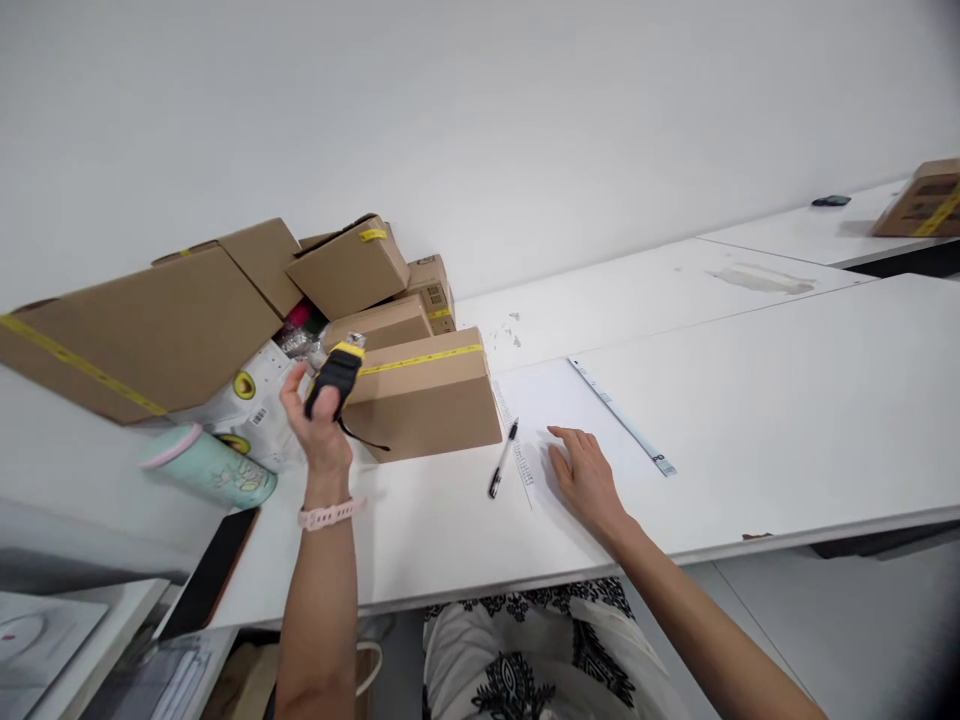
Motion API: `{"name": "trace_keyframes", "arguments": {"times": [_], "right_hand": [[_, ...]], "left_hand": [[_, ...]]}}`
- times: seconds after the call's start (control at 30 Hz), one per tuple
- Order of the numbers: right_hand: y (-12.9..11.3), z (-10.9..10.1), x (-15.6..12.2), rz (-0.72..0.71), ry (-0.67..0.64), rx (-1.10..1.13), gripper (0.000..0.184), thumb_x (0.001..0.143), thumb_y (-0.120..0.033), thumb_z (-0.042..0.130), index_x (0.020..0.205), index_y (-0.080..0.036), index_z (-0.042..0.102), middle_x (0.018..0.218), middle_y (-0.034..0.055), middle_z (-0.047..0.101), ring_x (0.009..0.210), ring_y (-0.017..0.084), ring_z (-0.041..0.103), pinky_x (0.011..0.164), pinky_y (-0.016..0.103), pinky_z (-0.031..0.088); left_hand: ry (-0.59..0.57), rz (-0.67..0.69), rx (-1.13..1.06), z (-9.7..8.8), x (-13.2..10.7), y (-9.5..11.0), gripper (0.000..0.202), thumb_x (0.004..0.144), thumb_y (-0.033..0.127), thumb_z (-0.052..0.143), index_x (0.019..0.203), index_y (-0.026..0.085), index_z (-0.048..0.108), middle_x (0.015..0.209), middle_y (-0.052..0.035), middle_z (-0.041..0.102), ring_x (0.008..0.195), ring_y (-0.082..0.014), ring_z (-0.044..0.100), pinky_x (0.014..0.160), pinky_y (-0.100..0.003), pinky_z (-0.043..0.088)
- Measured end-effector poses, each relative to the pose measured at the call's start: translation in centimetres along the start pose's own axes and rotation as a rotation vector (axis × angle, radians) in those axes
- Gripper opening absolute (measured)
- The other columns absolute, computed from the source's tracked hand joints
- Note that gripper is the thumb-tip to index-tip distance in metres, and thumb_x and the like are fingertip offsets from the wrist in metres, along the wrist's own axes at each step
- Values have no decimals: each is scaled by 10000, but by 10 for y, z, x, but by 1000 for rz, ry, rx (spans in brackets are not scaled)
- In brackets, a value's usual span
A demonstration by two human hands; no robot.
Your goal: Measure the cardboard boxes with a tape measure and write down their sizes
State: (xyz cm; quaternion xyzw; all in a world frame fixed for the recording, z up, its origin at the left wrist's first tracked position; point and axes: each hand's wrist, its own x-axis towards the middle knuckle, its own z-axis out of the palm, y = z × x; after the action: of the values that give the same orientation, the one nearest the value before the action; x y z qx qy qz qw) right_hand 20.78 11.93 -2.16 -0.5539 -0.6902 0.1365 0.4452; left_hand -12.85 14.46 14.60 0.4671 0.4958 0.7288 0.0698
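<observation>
My left hand [321, 430] is closed around a black and yellow tape measure [335, 378], raised in front of the cardboard box [424, 418] with yellow tape on its top. A dark wrist strap hangs from the tape measure. Over the white paper [544, 400] lies my right hand [585, 478], palm down, its fingers stretched out and holding nothing. To its left a black and clear pen [503, 458] rests along the paper's spiral-bound edge. A pale blue ruler [622, 415] lies at the paper's right side.
Several cardboard boxes, including a large one [150, 330], are piled at the back left. A mint tumbler [210, 468] lies on its side near a dark flat case [210, 575]. Far right, another box [919, 205] and a black object [831, 201] sit on a table.
</observation>
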Motion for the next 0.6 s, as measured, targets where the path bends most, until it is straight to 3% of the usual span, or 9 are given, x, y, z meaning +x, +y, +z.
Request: {"name": "trace_keyframes", "arguments": {"times": [0.13,0.23,0.33,0.43,0.6], "right_hand": [[-17,1,24,97,-114,310,414,998,-405,465,1343,-224,607,1356,140,684,1192,316,647,976,513,542],[-29,12,50,147,-209,456,524,957,-364,492,1466,-251,540,1487,130,606,1309,320,603,1071,536,496],[-38,29,69,210,-276,557,673,860,-275,535,1532,-280,495,1572,92,536,1428,330,511,1145,542,447],[-49,39,74,210,-341,674,763,794,-235,558,1549,-320,483,1584,39,531,1427,312,513,1135,505,472],[-68,23,78,144,-351,747,756,859,-336,574,1597,-282,424,1568,68,543,1311,302,575,992,442,556]], "left_hand": [[-31,-40,-125,-46,-1,-4,596,760,758,521,1087,270,621,1367,-91,637,1286,-330,604,945,-466,577],[-16,-191,-343,-64,-6,-21,633,685,792,594,1057,286,675,1294,-67,687,1131,-316,661,845,-460,596],[-23,-340,-599,-69,-11,-43,659,620,759,717,1103,312,714,1276,-46,708,1034,-276,669,825,-433,586],[-33,-392,-657,-66,-15,-55,607,634,717,746,1099,327,725,1290,-45,716,1089,-281,660,858,-430,575],[-79,-357,-674,-62,-9,-33,510,701,665,743,1088,334,739,1309,-30,721,1205,-305,632,867,-425,582]]}}
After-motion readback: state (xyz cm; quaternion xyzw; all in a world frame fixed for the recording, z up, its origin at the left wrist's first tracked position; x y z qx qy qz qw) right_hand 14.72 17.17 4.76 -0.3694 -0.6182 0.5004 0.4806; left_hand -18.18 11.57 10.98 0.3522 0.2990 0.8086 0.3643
